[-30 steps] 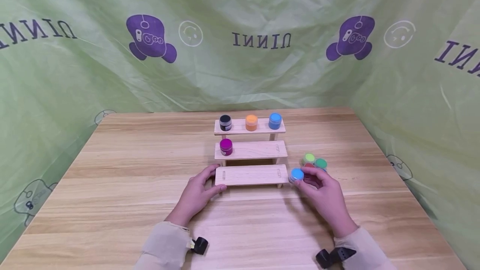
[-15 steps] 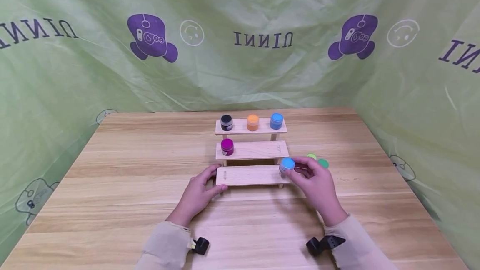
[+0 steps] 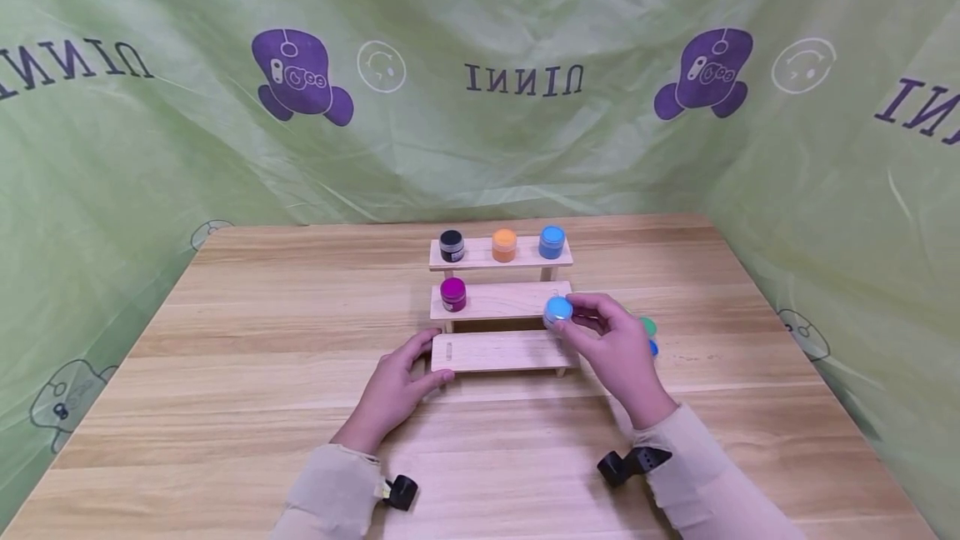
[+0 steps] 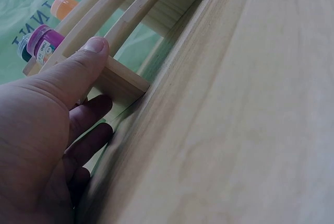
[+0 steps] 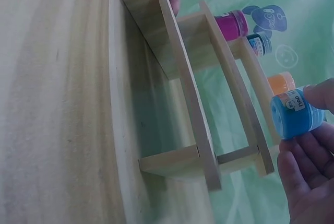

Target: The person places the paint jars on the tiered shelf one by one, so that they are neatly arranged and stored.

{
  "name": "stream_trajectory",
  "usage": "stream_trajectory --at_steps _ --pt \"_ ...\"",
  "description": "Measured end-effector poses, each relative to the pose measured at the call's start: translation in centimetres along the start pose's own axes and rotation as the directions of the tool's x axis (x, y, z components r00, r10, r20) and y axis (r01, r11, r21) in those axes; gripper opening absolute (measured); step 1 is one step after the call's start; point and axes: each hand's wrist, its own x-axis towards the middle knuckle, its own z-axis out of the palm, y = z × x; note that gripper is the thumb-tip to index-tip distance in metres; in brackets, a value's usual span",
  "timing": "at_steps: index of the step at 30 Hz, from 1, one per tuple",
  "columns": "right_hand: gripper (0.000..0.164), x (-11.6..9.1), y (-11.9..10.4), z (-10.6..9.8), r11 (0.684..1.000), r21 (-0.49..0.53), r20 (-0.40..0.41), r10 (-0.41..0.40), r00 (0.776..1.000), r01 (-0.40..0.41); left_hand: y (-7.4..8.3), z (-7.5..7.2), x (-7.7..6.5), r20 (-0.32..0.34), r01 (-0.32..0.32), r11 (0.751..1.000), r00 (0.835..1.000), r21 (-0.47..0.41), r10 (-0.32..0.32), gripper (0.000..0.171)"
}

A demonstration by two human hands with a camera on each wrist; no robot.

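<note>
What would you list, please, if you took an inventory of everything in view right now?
Table: 1, light wood, under everything else
Cloth backdrop: green with purple and white prints, behind and beside the table
Wooden stand: 1, pale, three tiers, on the table
Black jar: 1, black, top tier, left
Orange jar: 1, orange, top tier, middle
Blue jar: 1, blue, top tier, right
Purple jar: 1, purple, middle tier, left
Light blue jar: 1, light blue, in the right hand, near the middle tier's right end
Round tops: 2 showing, green and blue, right of the stand, partly hidden
Wrist devices: 2, black, one per wrist
Sleeves: 2, beige, on the forearms
Hands: 2, the left hand gripping the bottom tier's left end
</note>
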Motion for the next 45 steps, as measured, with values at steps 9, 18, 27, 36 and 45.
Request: stream_trajectory --at_steps 9,18,27,36,45 --pt "0.038 0.7 -0.1 0.6 1.000 0.024 0.027 -0.021 0.999 0.021 0.1 -0.1 0.0 0.017 0.026 1.000 1.000 -0.005 -0.026 0.067" --pt "0.038 1.2 -0.3 1.3 1.000 0.020 0.052 -0.009 0.999 0.008 0.1 -0.1 0.0 0.020 0.022 1.000 1.000 -0.008 -0.021 0.066" --pt "0.038 1.8 -0.4 1.9 1.000 -0.013 0.080 0.002 0.997 -0.001 0.0 0.0 0.0 0.004 -0.001 1.000 1.000 -0.003 0.001 0.067" --pt "0.038 2.4 -0.6 2.7 1.000 -0.019 0.103 0.012 0.995 -0.010 -0.1 0.0 0.0 0.001 0.000 1.000 1.000 0.006 0.000 0.066" --pt "0.038 2.8 -1.2 3.3 0.999 -0.045 0.116 0.025 0.993 -0.020 0.0 -0.1 -0.1 0.002 0.000 1.000 1.000 0.003 -0.001 0.066"
